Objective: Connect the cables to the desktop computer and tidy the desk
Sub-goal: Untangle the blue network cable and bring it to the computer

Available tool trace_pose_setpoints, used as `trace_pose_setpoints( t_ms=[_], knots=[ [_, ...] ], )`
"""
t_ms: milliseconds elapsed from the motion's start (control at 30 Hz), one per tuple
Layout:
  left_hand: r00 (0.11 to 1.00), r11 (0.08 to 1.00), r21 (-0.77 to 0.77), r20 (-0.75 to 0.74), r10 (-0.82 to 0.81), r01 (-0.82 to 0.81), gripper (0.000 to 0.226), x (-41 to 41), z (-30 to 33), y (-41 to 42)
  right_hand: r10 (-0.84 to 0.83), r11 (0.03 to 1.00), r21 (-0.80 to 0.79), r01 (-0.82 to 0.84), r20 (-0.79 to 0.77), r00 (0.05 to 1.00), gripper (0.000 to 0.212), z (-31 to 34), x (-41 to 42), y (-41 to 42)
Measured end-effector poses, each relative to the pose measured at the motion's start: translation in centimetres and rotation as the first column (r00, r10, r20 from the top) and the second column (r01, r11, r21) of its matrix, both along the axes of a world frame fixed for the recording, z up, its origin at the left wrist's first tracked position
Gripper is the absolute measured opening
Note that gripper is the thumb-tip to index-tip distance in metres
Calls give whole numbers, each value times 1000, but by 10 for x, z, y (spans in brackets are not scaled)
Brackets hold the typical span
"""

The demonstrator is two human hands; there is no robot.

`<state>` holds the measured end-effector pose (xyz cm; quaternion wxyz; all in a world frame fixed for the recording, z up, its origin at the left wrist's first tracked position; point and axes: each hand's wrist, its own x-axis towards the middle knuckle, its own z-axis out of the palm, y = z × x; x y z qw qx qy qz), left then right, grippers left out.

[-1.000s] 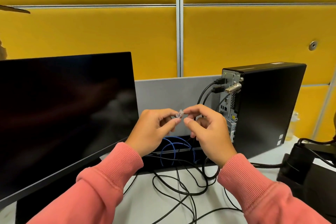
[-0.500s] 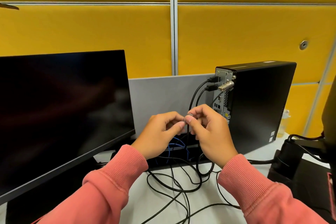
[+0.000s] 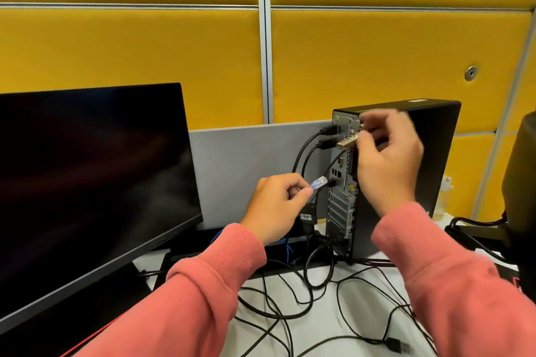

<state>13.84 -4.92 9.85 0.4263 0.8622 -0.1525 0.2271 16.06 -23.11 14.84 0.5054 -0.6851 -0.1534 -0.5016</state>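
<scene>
Two hands work at the rear panel of the desktop computer (image 3: 429, 171), a black tower standing upright at centre right of the frame on the white table (image 3: 319, 327). The left hand (image 3: 272, 206) pinches a clear network plug (image 3: 406, 182) between thumb and forefinger; the plug, at the end of a blue cable (image 3: 287, 246), is held just beside the ports at mid-height of the panel, apart from them. The right hand (image 3: 388, 165), blurred, is raised before the upper part of the panel with fingers curled at a silver connector (image 3: 346, 142); whether its grip closes on the connector cannot be told. Two black cables (image 3: 307, 151) are plugged in near the top of the panel and curve down to the left. Below, at lower centre, loose black cables (image 3: 290, 307) lie looped and crossed on the table, one ending in a free USB plug (image 3: 398, 345) at lower right. A dark monitor (image 3: 87, 182) fills the left of the frame. Behind stand a low grey divider (image 3: 246, 171) and yellow wall panels (image 3: 130, 61). Both sleeves (image 3: 203, 304) are pink. A dark object with cables occupies the right edge.
</scene>
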Motion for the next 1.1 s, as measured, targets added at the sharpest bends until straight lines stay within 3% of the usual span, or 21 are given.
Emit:
trace_pose_setpoints(
  t_ms=[100,267,367,533,733,1033,1100],
  knots=[
    [997,991,108,9,74,-75,17,17,-1,-11,-190,982,-12,190,-23,982,29,20,23,-6],
    [977,931,300,114,182,-209,14,35,-4,-24,-198,966,-198,165,-160,967,32,18,57,-5],
    [958,885,379,198,208,-271,17,45,-7,-25,-233,944,-262,200,-103,967,30,4,67,-7],
    [932,790,520,315,177,-325,26,57,-13,-27,-198,965,-178,191,-21,980,25,-2,74,-5],
    [912,751,554,379,156,-359,27,65,-13,-35,-150,987,-62,151,14,989,25,-6,81,0],
    [875,758,514,459,151,-401,14,73,-17,-42,-124,992,-13,125,58,991,27,-10,85,2],
    [872,738,538,468,142,-408,28,74,-18,-43,-127,992,-12,128,61,990,28,-10,87,2]
  ],
)
